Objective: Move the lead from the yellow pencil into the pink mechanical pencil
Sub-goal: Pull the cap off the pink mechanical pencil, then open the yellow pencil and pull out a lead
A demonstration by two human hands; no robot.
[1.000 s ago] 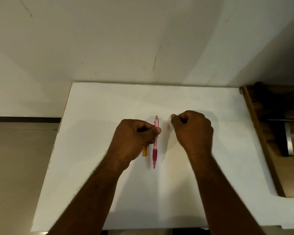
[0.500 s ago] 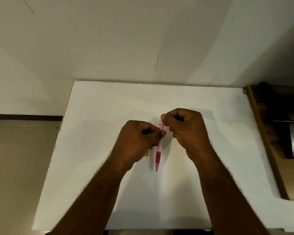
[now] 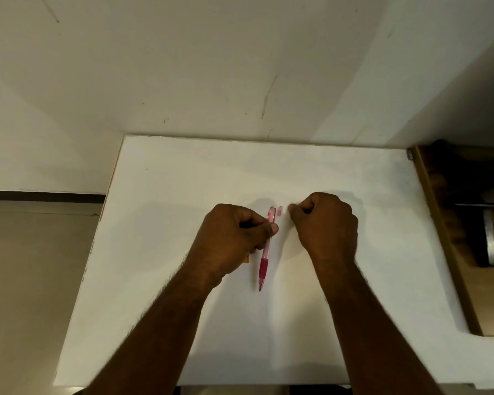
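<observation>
Your left hand [image 3: 234, 240] grips the pink mechanical pencil [image 3: 265, 252] mid-barrel, tip toward you, above the white table [image 3: 183, 181]. Yellow pencil [image 3: 246, 259] mostly hidden under that fist, only a stub showing. Small pink cap [image 3: 280, 210] lies just past the grip. Right hand [image 3: 325, 223] pinched closed; lead too thin to see.

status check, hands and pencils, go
Left hand shut on pink mechanical pencil, tip toward the person. Right hand closed, contents hidden. Small pink cap on white table. Yellow pencil mostly hidden under left hand.
</observation>
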